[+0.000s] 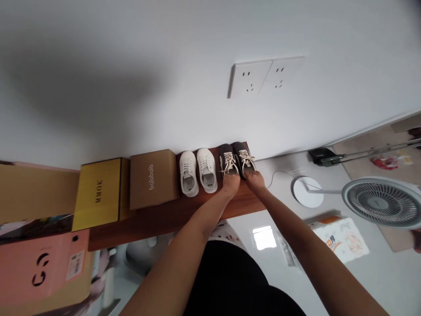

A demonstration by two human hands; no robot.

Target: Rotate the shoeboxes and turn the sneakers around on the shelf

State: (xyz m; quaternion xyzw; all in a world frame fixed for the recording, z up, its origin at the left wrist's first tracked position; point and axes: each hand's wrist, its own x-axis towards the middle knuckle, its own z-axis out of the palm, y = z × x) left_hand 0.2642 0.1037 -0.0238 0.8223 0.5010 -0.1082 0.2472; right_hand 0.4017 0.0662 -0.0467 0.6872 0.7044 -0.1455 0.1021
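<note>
Left hand (231,184): resting on the toe of the nearer-left dark sneaker; the fingers lie over its front, and you cannot tell whether they are clenched or only touching.
Right hand (255,181): on the toe of the other dark sneaker, just beside your left fingers; its grip is equally unclear.
Dark sneakers (236,159): two, side by side under your fingertips, cream laces showing, on a reddish-brown wooden shelf (174,226).
Handling: keep one hand per shoe, fingers over the toe, so the pair stays level and together.
Left of your fingers: two white sneakers (197,171), just beside the dark pair; then a kraft shoebox (153,179) and a yellow MMOK box (98,193).
Further left: a plain cardboard box (33,193) and a pink box (42,272).
Above your fingers: two wall sockets (265,78).
Right of your fingers: one floor fan (381,202).
</note>
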